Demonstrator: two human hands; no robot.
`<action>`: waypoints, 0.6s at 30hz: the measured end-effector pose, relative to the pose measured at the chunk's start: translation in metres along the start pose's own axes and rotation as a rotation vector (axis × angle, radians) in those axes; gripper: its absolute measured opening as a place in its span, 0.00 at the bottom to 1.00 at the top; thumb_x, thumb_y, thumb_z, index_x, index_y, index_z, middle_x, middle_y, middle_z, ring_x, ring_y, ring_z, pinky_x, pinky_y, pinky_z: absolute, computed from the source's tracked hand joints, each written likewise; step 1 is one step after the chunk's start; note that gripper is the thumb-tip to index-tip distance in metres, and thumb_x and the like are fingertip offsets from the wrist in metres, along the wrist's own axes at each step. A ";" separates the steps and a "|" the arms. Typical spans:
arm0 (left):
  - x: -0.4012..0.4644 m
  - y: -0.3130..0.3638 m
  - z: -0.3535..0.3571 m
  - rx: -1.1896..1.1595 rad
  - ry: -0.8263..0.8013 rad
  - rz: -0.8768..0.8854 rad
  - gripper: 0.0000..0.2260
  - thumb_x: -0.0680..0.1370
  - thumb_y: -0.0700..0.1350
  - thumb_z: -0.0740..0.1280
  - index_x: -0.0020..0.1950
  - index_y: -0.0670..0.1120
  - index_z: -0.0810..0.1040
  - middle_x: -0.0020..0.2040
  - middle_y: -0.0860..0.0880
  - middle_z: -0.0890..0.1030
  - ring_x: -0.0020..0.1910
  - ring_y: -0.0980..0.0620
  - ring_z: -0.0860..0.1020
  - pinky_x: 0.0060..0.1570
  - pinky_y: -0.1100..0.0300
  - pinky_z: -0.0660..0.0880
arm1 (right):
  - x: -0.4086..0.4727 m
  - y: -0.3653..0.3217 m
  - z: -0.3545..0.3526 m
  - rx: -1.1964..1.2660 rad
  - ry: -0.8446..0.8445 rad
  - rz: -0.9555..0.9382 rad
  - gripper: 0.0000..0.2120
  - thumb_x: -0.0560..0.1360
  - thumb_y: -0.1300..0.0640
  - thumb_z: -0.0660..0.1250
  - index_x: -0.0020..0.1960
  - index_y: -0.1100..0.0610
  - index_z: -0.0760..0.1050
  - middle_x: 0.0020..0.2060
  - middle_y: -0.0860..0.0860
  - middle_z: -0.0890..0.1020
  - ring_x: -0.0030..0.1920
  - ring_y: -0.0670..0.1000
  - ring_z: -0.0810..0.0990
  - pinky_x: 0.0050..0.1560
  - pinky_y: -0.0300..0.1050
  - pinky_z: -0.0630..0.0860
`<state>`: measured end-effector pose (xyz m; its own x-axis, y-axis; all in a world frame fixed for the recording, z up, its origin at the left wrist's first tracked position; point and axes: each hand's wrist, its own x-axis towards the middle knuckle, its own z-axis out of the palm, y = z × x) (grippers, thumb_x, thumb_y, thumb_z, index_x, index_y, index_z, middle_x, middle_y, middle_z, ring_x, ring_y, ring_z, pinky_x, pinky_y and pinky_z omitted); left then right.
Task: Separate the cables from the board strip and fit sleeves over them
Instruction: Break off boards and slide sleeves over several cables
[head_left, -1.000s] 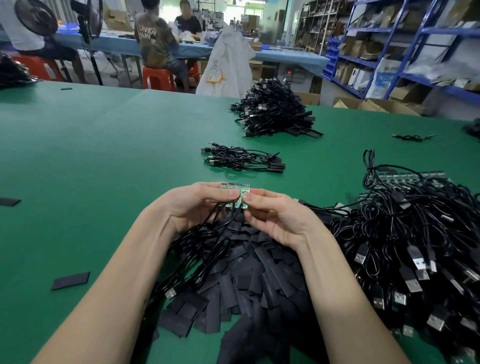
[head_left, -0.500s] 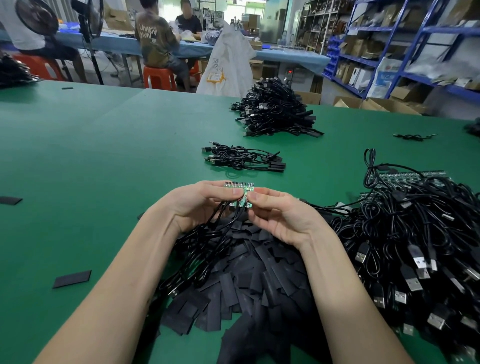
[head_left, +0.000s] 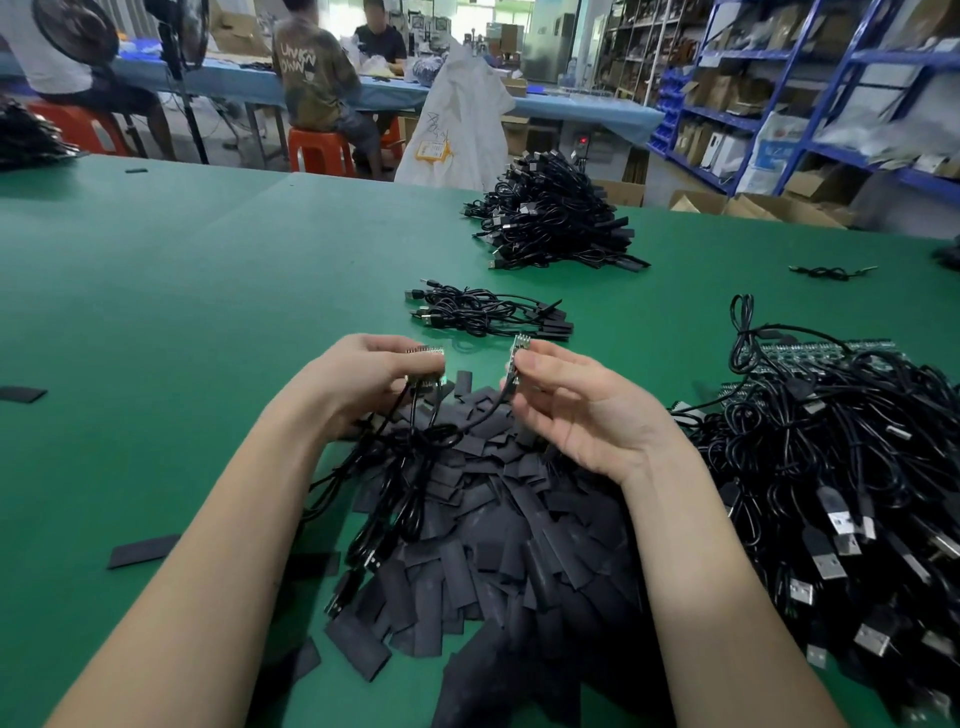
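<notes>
- The board strip (head_left: 427, 358) is sitting in our left hand (head_left: 363, 376), whose fingers are curling round it and pinching it above the sleeve pile (head_left: 498, 519), with black cables (head_left: 415, 441) hanging from its lower edge.
- We are pinching a single small board (head_left: 518, 356) between thumb and forefinger of our right hand (head_left: 576, 410); it is standing on edge, apart from the strip, with its own cable trailing down toward the others.
- A gap of bare green table (head_left: 182, 312) is showing between the two hands, and open mat is stretching away to our left and ahead.
- A small cable bundle (head_left: 488, 314) is lying just beyond the hands, and a bigger heap (head_left: 556, 223) is lying further off near the far edge.
- A large tangle of cables with USB plugs (head_left: 841, 493) is crowding our right side, touching the sleeve pile's edge.
- A loose sleeve (head_left: 143, 551) is lying alone to the left, near our left forearm.
</notes>
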<state>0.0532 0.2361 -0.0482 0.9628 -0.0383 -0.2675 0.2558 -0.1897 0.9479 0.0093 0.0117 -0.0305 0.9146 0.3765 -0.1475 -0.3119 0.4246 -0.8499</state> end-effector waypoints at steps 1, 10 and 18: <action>0.001 -0.001 -0.001 0.065 0.073 0.017 0.13 0.70 0.53 0.79 0.50 0.48 0.86 0.49 0.45 0.84 0.43 0.48 0.76 0.53 0.57 0.74 | 0.001 0.000 0.001 -0.008 0.008 -0.002 0.06 0.66 0.63 0.76 0.37 0.53 0.88 0.38 0.51 0.86 0.37 0.47 0.85 0.38 0.38 0.81; -0.017 0.025 0.015 0.426 0.145 0.270 0.14 0.75 0.58 0.73 0.54 0.50 0.82 0.51 0.52 0.85 0.47 0.53 0.83 0.54 0.55 0.79 | 0.013 0.003 -0.002 -0.143 0.305 -0.035 0.13 0.71 0.60 0.78 0.54 0.57 0.81 0.37 0.49 0.85 0.34 0.46 0.82 0.34 0.36 0.79; -0.032 0.031 0.035 -0.053 -0.158 0.204 0.07 0.78 0.37 0.71 0.54 0.40 0.77 0.40 0.38 0.77 0.28 0.54 0.78 0.31 0.67 0.75 | 0.018 0.007 -0.002 -0.095 0.289 -0.152 0.05 0.77 0.62 0.72 0.53 0.62 0.82 0.42 0.55 0.88 0.44 0.51 0.88 0.43 0.39 0.82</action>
<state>0.0277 0.1970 -0.0165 0.9705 -0.2237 -0.0898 0.0661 -0.1114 0.9916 0.0236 0.0199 -0.0399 0.9881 0.0603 -0.1415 -0.1538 0.3746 -0.9144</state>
